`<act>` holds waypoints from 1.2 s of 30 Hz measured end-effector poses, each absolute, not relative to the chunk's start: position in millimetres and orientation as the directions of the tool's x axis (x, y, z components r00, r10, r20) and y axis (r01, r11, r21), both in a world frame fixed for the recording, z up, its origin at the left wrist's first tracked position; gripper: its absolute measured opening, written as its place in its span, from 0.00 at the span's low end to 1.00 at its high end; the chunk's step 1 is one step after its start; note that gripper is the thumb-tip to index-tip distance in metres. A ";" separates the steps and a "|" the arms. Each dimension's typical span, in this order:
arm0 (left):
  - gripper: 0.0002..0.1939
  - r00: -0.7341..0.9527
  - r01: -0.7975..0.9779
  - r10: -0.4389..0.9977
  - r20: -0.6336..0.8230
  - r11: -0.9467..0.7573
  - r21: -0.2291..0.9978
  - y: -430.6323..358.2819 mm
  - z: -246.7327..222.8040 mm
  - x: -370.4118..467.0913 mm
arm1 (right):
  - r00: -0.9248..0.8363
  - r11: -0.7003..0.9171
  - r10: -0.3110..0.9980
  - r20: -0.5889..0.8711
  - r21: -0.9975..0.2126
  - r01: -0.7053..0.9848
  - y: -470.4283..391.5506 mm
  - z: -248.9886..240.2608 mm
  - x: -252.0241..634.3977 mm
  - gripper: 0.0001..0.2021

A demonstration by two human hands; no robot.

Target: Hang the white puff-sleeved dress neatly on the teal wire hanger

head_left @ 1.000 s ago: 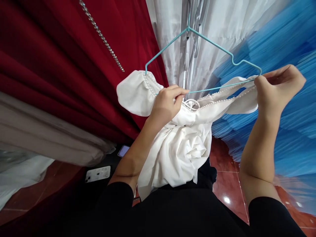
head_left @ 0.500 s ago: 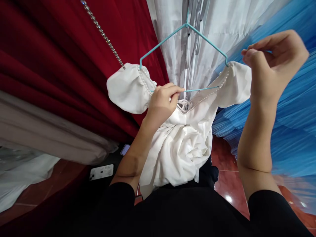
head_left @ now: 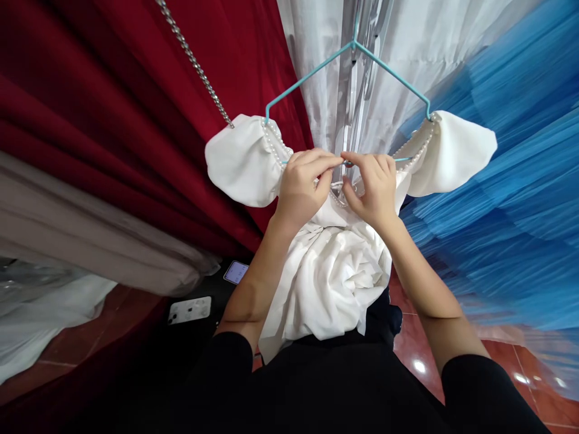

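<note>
A white dress (head_left: 335, 277) with puffed sleeves and a pearl-edged neckline hangs on a teal wire hanger (head_left: 391, 71). My left hand (head_left: 304, 188) pinches the hanger's lower bar near its middle. Close beside it, my right hand (head_left: 371, 187) is at the same bar, index finger on it and thumb lower, a little apart. A small dark thing shows between the fingertips; I cannot make out what it is. The dress's left puffed sleeve (head_left: 244, 160) touches the end of a beaded chain (head_left: 194, 60).
Red curtains (head_left: 217, 54) and a grey-beige drape (head_left: 90, 229) are on the left. Blue tulle (head_left: 511, 199) fills the right. Two phones, one white (head_left: 190, 310) and one with a lit screen (head_left: 236, 272), lie on a black surface at lower left.
My right hand has come down and left from beside the right sleeve to the hanger's lower bar. The right sleeve is spread wider. My left hand keeps its pinch.
</note>
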State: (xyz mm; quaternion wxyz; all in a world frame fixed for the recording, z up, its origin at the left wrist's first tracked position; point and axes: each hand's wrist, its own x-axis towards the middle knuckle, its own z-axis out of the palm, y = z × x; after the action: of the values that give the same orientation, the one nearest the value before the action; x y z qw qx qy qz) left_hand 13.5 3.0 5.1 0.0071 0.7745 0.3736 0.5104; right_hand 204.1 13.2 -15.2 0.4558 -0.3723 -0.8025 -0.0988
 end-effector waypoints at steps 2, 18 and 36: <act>0.14 0.058 0.613 0.521 0.851 -0.692 0.382 7.9 -0.9 3.2 | -0.244 0.679 0.512 0.824 -0.213 0.702 13.3 -22.1 198.6 0.16; 0.15 -0.404 0.592 0.235 0.884 -0.670 0.449 52.3 32.7 -112.0 | -0.194 0.728 0.514 0.836 -0.305 0.614 10.4 -20.9 195.0 0.15; 0.07 0.056 0.637 0.511 0.857 -0.679 0.363 -6.0 -7.6 0.0 | -0.276 0.735 0.523 0.806 -0.263 0.625 2.5 -12.9 209.1 0.18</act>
State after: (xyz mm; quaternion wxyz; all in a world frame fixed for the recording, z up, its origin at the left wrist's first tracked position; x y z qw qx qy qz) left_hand 0.0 -6.0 -7.6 -0.0561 0.7245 0.3964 0.5611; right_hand 209.1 2.5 -12.9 0.4817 -0.3604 -0.7970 -0.0530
